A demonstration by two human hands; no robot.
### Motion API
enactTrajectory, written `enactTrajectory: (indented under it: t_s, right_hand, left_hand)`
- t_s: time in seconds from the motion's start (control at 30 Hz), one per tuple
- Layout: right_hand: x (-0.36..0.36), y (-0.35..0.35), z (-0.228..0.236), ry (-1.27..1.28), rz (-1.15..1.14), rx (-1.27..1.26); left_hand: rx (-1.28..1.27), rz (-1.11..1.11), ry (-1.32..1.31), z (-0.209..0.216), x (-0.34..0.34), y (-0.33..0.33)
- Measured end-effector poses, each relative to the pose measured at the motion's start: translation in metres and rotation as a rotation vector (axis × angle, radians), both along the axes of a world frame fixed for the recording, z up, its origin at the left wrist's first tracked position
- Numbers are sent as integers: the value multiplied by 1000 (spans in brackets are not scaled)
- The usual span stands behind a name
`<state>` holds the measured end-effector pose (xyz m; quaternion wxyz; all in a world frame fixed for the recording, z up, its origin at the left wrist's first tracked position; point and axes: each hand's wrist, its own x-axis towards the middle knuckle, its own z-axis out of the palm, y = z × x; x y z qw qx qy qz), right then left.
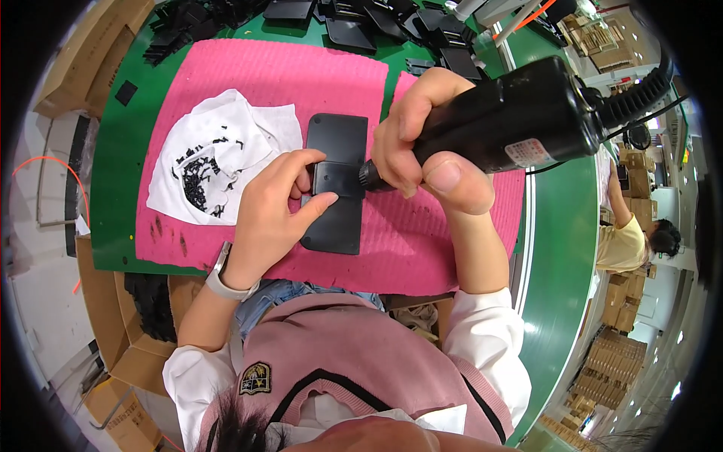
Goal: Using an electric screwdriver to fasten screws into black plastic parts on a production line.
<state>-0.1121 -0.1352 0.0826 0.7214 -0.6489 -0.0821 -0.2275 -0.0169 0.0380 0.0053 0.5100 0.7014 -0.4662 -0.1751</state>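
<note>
A flat black plastic panel (pixel 338 143) lies on a pink foam mat (pixel 271 75). My left hand (pixel 279 207) rests on the panel's middle, thumb and fingers pinching a small raised black piece there. My right hand (pixel 429 151) grips a black electric screwdriver (pixel 520 113) with a coiled cable. The screwdriver's tip meets the panel's right side next to my left fingers.
A white cloth (pixel 226 120) with a heap of small black screws (pixel 199 177) lies on the mat to the left. More black plastic parts (pixel 376 22) are piled at the far edge of the green table (pixel 557 248). Cardboard boxes (pixel 143 346) stand lower left. Another person (pixel 629 241) sits at right.
</note>
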Motion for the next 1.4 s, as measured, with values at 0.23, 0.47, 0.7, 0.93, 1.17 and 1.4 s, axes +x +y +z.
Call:
enactTrajectory:
  t_s: [0.23,0.47,0.7,0.93,1.17,1.4]
  right_hand:
    - [0,14,-2,-8,-46,-45]
    - [-22,2,15,-77,-16,111]
    - [-106,-71,-14,687,-820,-366]
    - [-59,-12,22,371,-763,-1392]
    - [0,22,13,301,-59,-1316]
    - [20,42,10,151,-58,-647]
  left_hand:
    - [84,30,-11,5,-1,-1]
    - [130,149,-241,5,-11,10]
    - [-180,56,367,9,-17,19]
    - [-381,140,-188,37,-13,9]
    - [-597,375,-418,45,5,18]
    - [-493,164,636,24,11,25]
